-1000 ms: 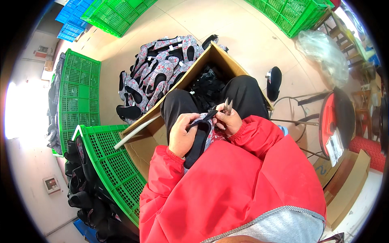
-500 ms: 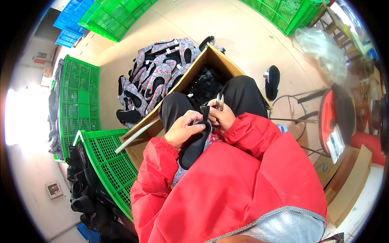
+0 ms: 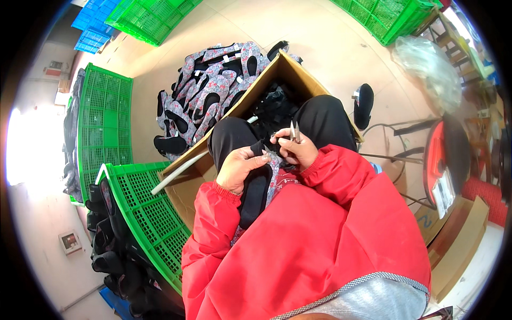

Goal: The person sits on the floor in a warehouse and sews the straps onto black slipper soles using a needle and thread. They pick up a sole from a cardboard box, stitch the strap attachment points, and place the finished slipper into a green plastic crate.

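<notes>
My left hand is closed around the end of a slipper with a black sole and floral fabric side. The slipper lies along my lap, its lower end against the red garment. Thumb and fingers pinch black material at its top end. Just to the right, my right hand holds a small pair of metal scissors, blades pointing up and away from the slipper. The thumb and forefinger of that hand come close together; whether they pinch anything is too small to tell.
A cardboard box with black scraps stands at my knees. Beyond it lies a heap of floral slippers; a single slipper lies right. Green crates stand left, one with dark slippers beside it. A stool stands right.
My hands have moved slightly apart. The black strip that stood up between them no longer shows upright. The slipper has tilted, showing more of its floral side.
</notes>
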The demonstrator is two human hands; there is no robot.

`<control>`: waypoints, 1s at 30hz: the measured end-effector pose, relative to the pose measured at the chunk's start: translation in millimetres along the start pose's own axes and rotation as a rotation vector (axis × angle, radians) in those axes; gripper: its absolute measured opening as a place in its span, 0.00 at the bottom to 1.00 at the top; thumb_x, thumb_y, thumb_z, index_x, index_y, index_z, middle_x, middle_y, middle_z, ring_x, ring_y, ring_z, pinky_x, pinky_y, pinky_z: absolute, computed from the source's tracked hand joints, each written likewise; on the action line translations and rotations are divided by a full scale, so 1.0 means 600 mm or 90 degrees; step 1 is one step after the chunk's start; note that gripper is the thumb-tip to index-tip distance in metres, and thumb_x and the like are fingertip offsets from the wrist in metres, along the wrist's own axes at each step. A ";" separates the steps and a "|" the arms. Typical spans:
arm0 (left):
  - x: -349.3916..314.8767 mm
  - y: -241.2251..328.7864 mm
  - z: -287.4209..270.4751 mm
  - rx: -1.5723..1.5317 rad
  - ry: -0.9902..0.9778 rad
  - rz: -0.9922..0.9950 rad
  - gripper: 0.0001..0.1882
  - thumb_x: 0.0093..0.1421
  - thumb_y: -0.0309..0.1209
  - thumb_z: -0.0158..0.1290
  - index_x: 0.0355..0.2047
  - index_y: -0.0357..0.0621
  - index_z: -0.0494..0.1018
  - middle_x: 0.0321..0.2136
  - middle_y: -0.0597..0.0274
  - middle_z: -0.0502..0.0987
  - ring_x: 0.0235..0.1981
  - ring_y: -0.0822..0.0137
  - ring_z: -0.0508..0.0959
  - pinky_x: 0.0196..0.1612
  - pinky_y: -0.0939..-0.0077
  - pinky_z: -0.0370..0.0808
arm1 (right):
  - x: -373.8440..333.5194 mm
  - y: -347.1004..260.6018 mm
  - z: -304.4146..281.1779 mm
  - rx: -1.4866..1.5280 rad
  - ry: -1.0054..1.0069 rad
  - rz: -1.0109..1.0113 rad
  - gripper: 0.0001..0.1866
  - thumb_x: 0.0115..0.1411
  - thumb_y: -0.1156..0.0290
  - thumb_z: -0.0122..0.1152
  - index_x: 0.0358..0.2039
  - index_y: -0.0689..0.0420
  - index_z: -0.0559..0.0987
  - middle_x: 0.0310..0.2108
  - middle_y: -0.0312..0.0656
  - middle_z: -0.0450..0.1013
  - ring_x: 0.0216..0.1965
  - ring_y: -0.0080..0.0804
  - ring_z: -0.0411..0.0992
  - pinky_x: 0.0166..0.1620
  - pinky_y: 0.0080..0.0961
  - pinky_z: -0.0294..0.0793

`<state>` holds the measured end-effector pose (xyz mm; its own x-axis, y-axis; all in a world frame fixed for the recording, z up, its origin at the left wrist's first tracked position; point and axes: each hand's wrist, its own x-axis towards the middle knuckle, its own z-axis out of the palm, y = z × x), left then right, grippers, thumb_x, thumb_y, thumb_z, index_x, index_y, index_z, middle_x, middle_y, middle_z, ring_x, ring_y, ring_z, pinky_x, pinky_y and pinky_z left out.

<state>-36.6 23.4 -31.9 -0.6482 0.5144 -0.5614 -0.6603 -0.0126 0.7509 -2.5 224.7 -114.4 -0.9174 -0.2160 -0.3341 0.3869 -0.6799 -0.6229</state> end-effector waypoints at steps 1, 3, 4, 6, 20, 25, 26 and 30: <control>-0.006 -0.001 0.001 -0.014 0.006 0.009 0.07 0.62 0.24 0.56 0.39 0.36 0.77 0.35 0.66 0.80 0.36 0.76 0.77 0.45 0.82 0.72 | 0.001 0.002 -0.013 -0.025 -0.023 0.023 0.08 0.66 0.68 0.58 0.45 0.53 0.75 0.37 0.34 0.74 0.21 0.14 0.64 0.18 0.11 0.53; -0.014 0.002 0.005 -0.031 0.026 0.016 0.07 0.62 0.25 0.57 0.39 0.36 0.77 0.34 0.66 0.80 0.36 0.76 0.77 0.45 0.81 0.72 | -0.005 0.001 -0.026 -0.072 -0.050 0.052 0.10 0.68 0.65 0.56 0.47 0.53 0.74 0.37 0.34 0.74 0.22 0.14 0.63 0.20 0.10 0.55; -0.016 0.005 0.008 -0.038 0.034 0.022 0.07 0.62 0.25 0.57 0.39 0.37 0.77 0.34 0.66 0.80 0.35 0.76 0.77 0.45 0.81 0.72 | -0.012 -0.012 -0.013 -0.089 -0.052 0.043 0.12 0.68 0.62 0.55 0.48 0.53 0.73 0.36 0.34 0.74 0.22 0.14 0.63 0.21 0.11 0.56; -0.013 0.010 0.009 -0.062 0.014 0.026 0.06 0.62 0.26 0.57 0.38 0.37 0.77 0.33 0.65 0.79 0.35 0.75 0.77 0.44 0.81 0.72 | -0.027 -0.034 0.010 -0.125 -0.058 0.024 0.16 0.69 0.57 0.53 0.50 0.54 0.71 0.34 0.35 0.74 0.23 0.15 0.62 0.24 0.12 0.59; 0.036 0.011 -0.057 0.165 -0.089 -0.021 0.07 0.63 0.31 0.57 0.36 0.41 0.78 0.30 0.72 0.77 0.31 0.78 0.73 0.39 0.82 0.69 | -0.030 -0.088 0.007 -0.380 -0.322 0.294 0.18 0.68 0.54 0.55 0.47 0.54 0.69 0.35 0.33 0.74 0.26 0.15 0.61 0.28 0.15 0.63; 0.035 0.015 -0.032 0.062 -0.098 -0.035 0.06 0.62 0.30 0.58 0.37 0.41 0.78 0.31 0.71 0.77 0.32 0.77 0.74 0.39 0.80 0.71 | -0.027 -0.093 0.012 -0.309 -0.298 0.355 0.17 0.68 0.56 0.57 0.47 0.55 0.69 0.34 0.35 0.74 0.21 0.16 0.59 0.22 0.16 0.59; 0.035 0.014 -0.029 0.031 -0.107 -0.035 0.06 0.62 0.29 0.58 0.37 0.41 0.78 0.31 0.71 0.77 0.33 0.77 0.74 0.39 0.80 0.71 | -0.027 -0.092 0.011 -0.310 -0.294 0.356 0.17 0.68 0.56 0.57 0.46 0.55 0.69 0.33 0.35 0.73 0.20 0.15 0.59 0.22 0.16 0.58; 0.052 -0.005 -0.039 0.029 -0.093 -0.065 0.07 0.63 0.29 0.57 0.38 0.39 0.77 0.31 0.68 0.78 0.32 0.77 0.76 0.39 0.81 0.72 | -0.024 -0.089 0.014 -0.310 -0.286 0.361 0.17 0.68 0.56 0.56 0.46 0.55 0.69 0.32 0.35 0.72 0.19 0.14 0.57 0.20 0.15 0.55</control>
<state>-63.6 19.2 -59.8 -0.5146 0.6299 -0.5817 -0.7003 0.0827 0.7091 -10.5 258.1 -70.4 -0.4846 -0.7571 -0.4382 0.6982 -0.0330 -0.7151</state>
